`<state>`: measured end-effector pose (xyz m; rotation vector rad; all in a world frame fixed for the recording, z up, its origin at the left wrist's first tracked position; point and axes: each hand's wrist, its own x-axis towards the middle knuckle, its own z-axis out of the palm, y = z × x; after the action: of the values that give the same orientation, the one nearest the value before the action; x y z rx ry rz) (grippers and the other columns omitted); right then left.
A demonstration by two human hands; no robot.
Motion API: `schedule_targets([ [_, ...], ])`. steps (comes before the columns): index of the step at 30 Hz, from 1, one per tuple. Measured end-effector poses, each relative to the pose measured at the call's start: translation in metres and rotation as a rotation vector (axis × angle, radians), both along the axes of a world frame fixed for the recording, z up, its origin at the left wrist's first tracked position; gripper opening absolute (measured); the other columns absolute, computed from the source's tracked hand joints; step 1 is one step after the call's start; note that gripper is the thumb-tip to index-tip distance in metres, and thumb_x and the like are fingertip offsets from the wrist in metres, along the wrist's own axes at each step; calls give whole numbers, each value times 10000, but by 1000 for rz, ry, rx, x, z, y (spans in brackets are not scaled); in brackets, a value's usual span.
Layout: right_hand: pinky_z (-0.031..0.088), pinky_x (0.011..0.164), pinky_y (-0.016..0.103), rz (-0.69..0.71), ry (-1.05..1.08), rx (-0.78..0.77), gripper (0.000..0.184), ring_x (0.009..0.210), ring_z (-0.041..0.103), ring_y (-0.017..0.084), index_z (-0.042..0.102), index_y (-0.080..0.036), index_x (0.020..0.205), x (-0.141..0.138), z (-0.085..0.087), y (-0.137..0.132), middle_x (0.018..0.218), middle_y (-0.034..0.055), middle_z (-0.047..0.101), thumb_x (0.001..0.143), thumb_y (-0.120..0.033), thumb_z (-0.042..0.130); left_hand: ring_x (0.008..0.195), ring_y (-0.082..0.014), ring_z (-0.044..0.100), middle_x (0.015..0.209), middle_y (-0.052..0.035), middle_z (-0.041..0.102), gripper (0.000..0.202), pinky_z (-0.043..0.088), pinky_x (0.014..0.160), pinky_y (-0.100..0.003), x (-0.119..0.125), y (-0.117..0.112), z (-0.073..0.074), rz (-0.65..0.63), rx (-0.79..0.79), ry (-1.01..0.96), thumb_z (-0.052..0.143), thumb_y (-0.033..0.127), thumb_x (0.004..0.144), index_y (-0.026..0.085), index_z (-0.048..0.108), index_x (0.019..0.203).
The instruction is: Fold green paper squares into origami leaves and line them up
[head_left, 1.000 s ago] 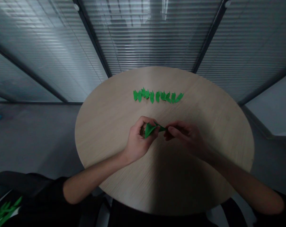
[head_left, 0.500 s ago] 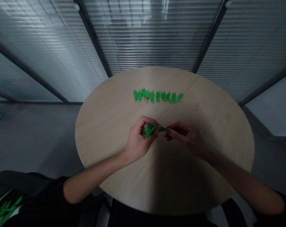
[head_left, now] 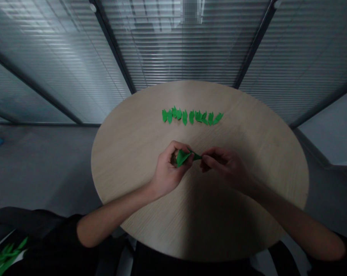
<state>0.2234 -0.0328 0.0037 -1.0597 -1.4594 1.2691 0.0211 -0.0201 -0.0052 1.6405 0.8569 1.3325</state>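
Observation:
A small folded green paper piece (head_left: 182,156) is pinched between both hands just above the middle of the round wooden table (head_left: 133,153). My left hand (head_left: 166,170) is closed on its wider left part. My right hand (head_left: 226,165) pinches its thin right tip with thumb and fingertips. Farther back on the table lies a row of several similar folded green paper pieces (head_left: 190,116), side by side.
Glass walls with horizontal blinds (head_left: 176,42) stand right behind the table. More green paper (head_left: 5,255) lies low at the far left, beside my dark sleeve. Grey floor surrounds the table.

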Motion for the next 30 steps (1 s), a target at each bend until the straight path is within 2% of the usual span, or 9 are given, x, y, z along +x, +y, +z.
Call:
schedule_targets([
  [6,599,606,241,-17,-64,36,194,634,729,138,751,-172,899,-1,1,-1,741,33,762,870,-363,767,789,-146,658,913,-18,693,157,508,680,-289,0,0,-1,-5,-1,8,725,194,912,214,571,937],
  [20,560,611,241,3,-111,43,190,639,707,132,723,-176,878,1,-3,-1,731,28,736,930,-354,682,787,-143,650,926,-22,710,161,522,689,-292,0,-1,-1,-16,24,17,728,176,897,218,581,946],
  [25,558,621,246,-10,-146,59,215,653,703,135,746,-175,934,1,-3,-2,768,33,750,888,-386,748,774,-136,645,914,-21,705,155,507,670,-280,0,0,-2,-28,17,31,728,196,906,214,579,944],
  [30,548,616,234,12,-156,84,201,641,699,127,750,-180,900,0,-2,-1,728,25,743,935,-370,695,764,-132,641,912,-20,706,154,506,671,-273,1,0,-1,-39,20,35,728,196,910,212,579,943],
])
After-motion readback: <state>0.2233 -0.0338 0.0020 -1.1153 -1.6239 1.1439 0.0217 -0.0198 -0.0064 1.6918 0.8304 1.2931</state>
